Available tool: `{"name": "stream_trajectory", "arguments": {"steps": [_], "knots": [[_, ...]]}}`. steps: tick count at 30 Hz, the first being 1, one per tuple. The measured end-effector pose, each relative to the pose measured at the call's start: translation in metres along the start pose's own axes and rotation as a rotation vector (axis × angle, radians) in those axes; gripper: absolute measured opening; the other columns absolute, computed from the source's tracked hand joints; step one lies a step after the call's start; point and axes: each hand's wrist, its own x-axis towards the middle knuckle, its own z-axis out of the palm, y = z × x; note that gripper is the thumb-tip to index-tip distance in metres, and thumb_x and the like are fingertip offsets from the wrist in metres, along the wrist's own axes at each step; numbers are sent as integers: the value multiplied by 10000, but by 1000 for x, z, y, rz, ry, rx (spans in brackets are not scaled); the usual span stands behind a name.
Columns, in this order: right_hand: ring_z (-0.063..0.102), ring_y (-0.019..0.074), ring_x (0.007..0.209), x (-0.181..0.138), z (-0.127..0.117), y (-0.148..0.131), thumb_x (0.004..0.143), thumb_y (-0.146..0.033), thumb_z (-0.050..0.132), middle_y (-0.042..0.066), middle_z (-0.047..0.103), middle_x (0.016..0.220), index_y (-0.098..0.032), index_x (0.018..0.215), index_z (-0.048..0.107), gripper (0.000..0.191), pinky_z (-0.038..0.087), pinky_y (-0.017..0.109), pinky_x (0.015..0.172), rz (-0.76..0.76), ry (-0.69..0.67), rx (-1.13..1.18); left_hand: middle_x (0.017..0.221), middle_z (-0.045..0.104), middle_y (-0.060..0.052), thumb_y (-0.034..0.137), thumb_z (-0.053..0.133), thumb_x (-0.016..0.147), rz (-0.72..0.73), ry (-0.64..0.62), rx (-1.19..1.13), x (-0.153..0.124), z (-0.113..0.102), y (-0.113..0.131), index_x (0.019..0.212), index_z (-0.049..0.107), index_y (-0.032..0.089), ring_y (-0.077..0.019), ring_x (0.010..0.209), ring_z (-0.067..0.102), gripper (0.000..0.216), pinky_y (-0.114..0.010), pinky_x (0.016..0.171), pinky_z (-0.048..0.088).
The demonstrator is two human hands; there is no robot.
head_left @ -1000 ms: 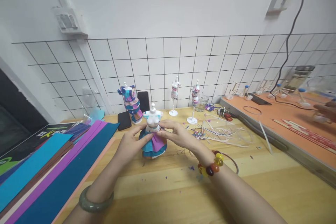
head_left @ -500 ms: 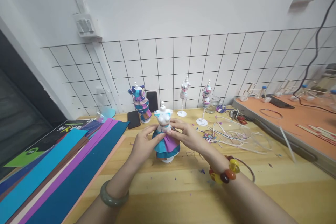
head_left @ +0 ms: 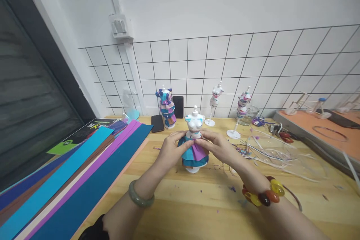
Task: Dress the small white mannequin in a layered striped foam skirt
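A small white mannequin doll (head_left: 194, 122) stands upright on the wooden table (head_left: 202, 210), dressed in a layered blue and purple paper skirt (head_left: 195, 153). My left hand (head_left: 171, 149) pinches the skirt at the doll's waist from the left, fingers closed on it. From the right, my right hand (head_left: 218, 147) presses its fingertips on the same waist, also closed on the skirt. A green bangle circles my left wrist and a beaded amber bracelet my right.
Long coloured foam sheets (head_left: 70, 180) fan out at the left. Behind stand a dressed doll (head_left: 167, 107), two phones (head_left: 157, 123), and two bare mannequins on stands (head_left: 215, 101). A clear bowl (head_left: 268, 146) with paper strips lies at the right, beside an orange board (head_left: 332, 131).
The view has swung left, so everything has shifted right in the frame. Both hands stay on the doll's waist, and the doll now stands on the table.
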Motion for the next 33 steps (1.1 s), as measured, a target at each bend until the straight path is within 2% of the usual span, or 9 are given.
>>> {"name": "stream_trajectory", "arguments": {"steps": [13, 18, 21, 24, 26, 28, 30, 32, 33], "knots": [[499, 219, 1135, -1, -4, -4, 882, -349, 485, 51, 558, 1238, -256, 1207, 553, 345, 375, 397, 981, -57, -17, 27, 1221, 590, -51, 375, 548, 812, 0, -83, 1, 2, -3, -3, 1181, 569, 216, -248, 1152, 505, 402, -385, 978, 392], [457, 239, 1192, -2, -14, -3, 841, -417, 530, 77, 494, 1314, -219, 1262, 494, 466, 364, 437, 993, 90, 53, 8, 1323, 496, -61, 401, 469, 852, -46, -50, 117, -4, -11, -13, 1260, 489, 211, -226, 1237, 419, 451, -380, 1028, 333], [458, 253, 1194, -4, -24, -5, 824, -448, 538, 104, 484, 1319, -178, 1239, 520, 495, 362, 434, 995, 183, 108, -11, 1306, 514, -70, 388, 372, 892, -86, -30, 187, -14, -23, -30, 1284, 455, 193, -195, 1210, 455, 446, -354, 1008, 362], [470, 275, 1181, -7, -35, -12, 810, -476, 534, 102, 534, 1270, -185, 1185, 573, 476, 337, 455, 1002, 228, 197, -79, 1254, 558, -98, 363, 374, 886, -157, 38, 310, -28, -45, -54, 1228, 516, 161, -209, 1155, 511, 421, -362, 967, 408], [506, 294, 1140, -9, -40, -19, 796, -488, 539, 92, 582, 1217, -213, 1135, 610, 442, 341, 483, 978, 270, 295, -115, 1199, 598, -110, 314, 458, 849, -223, 84, 435, -41, -67, -70, 1190, 547, 155, -227, 1137, 524, 387, -377, 974, 400], [561, 313, 1059, -11, -43, -28, 764, -487, 575, 105, 628, 1144, -224, 1113, 622, 439, 416, 478, 875, 329, 433, -100, 1202, 593, -105, 258, 481, 842, -296, 133, 578, -57, -96, -83, 1180, 550, 173, -227, 1125, 530, 355, -377, 980, 394], [614, 295, 947, -13, -43, -39, 766, -475, 574, 129, 642, 1105, -234, 1132, 609, 439, 471, 407, 725, 363, 575, -44, 1207, 574, -110, 241, 510, 841, -379, 194, 718, -75, -127, -92, 1141, 564, 176, -228, 1128, 514, 312, -390, 983, 384], [621, 273, 896, -18, -39, -51, 777, -466, 561, 149, 655, 1038, -224, 1132, 607, 431, 465, 352, 627, 371, 771, -24, 1206, 536, -91, 288, 518, 855, -460, 247, 835, -93, -158, -97, 1141, 526, 164, -227, 1057, 536, 311, -458, 889, 436], [619, 263, 873, -20, -36, -58, 779, -471, 555, 149, 658, 1003, -230, 1127, 608, 427, 458, 337, 598, 364, 840, -35, 1186, 534, -87, 297, 511, 860, -502, 272, 886, -101, -172, -99, 1137, 521, 170, -216, 1014, 550, 306, -437, 849, 461]]}}
